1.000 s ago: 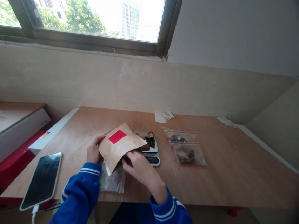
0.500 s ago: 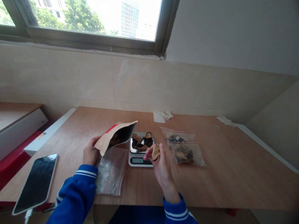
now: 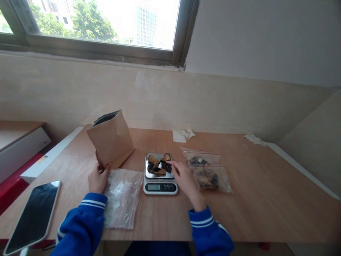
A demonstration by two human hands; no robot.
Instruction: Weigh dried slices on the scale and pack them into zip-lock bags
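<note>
My left hand [image 3: 98,177] grips the lower corner of a brown kraft paper pouch [image 3: 113,138], which stands tilted with its dark mouth open at the top. Several dried brown slices [image 3: 156,170] with dark edges lie on the steel pan of a small white kitchen scale [image 3: 160,188]. Over the pan's right side, my right hand [image 3: 183,179] has its fingers bent together with the index fingertip at the slices. Whether a slice is between those fingers is hidden. A clear zip bag [image 3: 122,204] lies flat by my left wrist.
Two zip bags with dark dried pieces [image 3: 209,179] lie right of the scale. A phone [image 3: 34,211] with a cable rests at the table's left edge. Crumpled tissue [image 3: 188,133] and a white paper [image 3: 179,136] lie at the back, with another tissue [image 3: 255,140] further right.
My right hand has moved from in front of the scale onto its pan, and the pale slice it held is no longer distinct. My left hand has turned the pouch upright, moving it left.
</note>
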